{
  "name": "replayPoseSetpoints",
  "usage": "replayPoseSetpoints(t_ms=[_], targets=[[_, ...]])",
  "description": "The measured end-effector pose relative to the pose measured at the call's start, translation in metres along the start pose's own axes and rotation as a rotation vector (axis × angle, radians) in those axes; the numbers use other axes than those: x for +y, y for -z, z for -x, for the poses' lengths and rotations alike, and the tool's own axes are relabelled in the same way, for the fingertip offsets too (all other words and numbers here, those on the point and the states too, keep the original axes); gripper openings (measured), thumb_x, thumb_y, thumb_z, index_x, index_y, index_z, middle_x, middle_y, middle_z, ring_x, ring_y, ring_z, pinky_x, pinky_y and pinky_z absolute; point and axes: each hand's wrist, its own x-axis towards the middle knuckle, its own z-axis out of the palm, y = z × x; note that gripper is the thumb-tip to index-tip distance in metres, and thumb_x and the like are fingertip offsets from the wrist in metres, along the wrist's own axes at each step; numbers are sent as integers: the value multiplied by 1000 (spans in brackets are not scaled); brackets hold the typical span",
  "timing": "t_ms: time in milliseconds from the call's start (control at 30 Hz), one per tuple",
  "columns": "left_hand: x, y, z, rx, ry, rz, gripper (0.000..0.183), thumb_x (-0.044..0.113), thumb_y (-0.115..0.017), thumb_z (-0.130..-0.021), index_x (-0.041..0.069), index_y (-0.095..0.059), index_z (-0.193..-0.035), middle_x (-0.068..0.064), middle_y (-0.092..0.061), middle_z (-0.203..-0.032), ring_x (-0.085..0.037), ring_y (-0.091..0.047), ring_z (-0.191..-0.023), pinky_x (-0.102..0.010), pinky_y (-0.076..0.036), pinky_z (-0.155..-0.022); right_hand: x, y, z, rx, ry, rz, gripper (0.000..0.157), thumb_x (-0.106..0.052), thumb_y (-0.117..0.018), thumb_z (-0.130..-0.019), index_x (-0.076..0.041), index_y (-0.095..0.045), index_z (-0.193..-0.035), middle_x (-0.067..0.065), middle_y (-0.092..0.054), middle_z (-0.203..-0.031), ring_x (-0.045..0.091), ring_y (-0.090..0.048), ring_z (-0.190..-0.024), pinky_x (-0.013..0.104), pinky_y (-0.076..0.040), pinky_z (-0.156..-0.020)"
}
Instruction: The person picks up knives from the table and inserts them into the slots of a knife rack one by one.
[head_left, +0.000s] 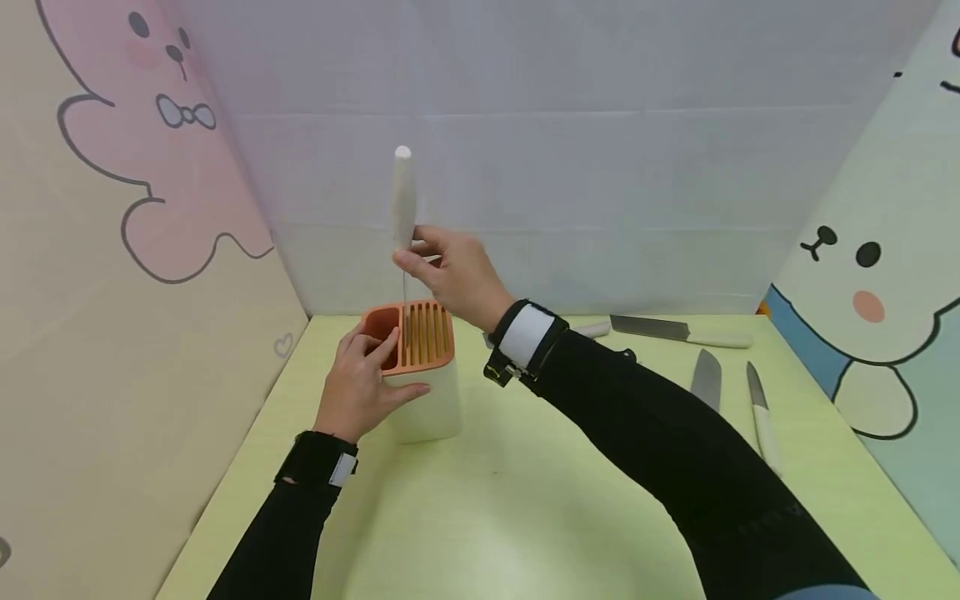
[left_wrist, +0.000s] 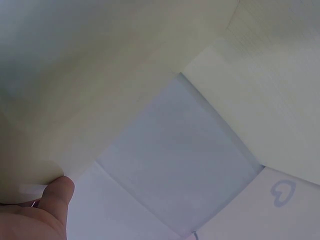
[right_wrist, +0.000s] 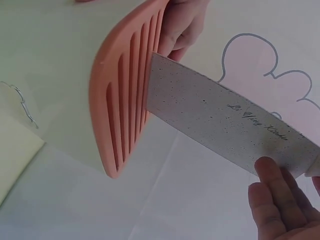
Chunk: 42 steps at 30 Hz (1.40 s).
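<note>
A white knife block [head_left: 423,404] with an orange slotted top [head_left: 427,337] stands at the table's left rear. My left hand [head_left: 360,383] grips its left side, fingers over the rim by the open compartment and thumb along the front. In the left wrist view, a fingertip [left_wrist: 57,200] presses the block's pale wall [left_wrist: 90,100]. Above the top, my right hand [head_left: 457,271] pinches a kitchen knife [head_left: 403,196] where handle meets blade. Its handle points up. The right wrist view shows the broad speckled blade [right_wrist: 210,105] with its end at the leftmost slots; the depth inside is hidden.
On the right lie a dark-bladed knife [head_left: 652,327], a wide-bladed knife [head_left: 707,379] partly under my right sleeve, and a small knife [head_left: 761,417]. Another white handle [head_left: 594,329] shows behind my right wrist. Printed panels and a pale back sheet [head_left: 562,167] enclose the table.
</note>
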Motion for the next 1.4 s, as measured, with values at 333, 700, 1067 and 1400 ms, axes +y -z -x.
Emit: replayPoseSetpoints(t_ms=[333, 700, 1067, 1400], targets=[[-1, 0, 1, 16, -13, 5, 96, 57, -82, -59, 11, -47, -136, -19, -52, -110, -37, -31, -129, -51, -49, -88, 7, -12, -2, -58, -63, 77, 35, -36, -57, -93, -18, -58, -123, 1, -63, -116, 8, -60, -93, 29, -53, -79], [0, 0, -2, 15, -20, 3, 95, 58, -82, -60, 12, -48, -136, -17, -52, -109, -36, -32, -127, -50, -50, -87, 16, -26, -2, -107, -106, 117, 34, -37, -56, -94, -16, -57, -121, 2, -64, -113, 9, -58, -96, 29, -52, -81], [1, 0, -2, 0, -11, -3, 93, 59, -81, -61, 11, -49, -135, -16, -52, -110, -35, -32, -127, -49, -49, -89, 30, -37, 4, -175, -188, 158, 32, -40, -55, -94, -18, -62, -116, 0, -67, -103, 9, -60, -90, 28, -53, -75], [4, 2, 2, 13, -19, 8, 94, 57, -82, -60, 9, -49, -134, -18, -53, -111, -37, -34, -125, -51, -48, -90, 38, -48, 13, -184, -176, 198, 27, -40, -55, -94, -19, -65, -107, -4, -68, -95, 6, -59, -87, 24, -52, -72]])
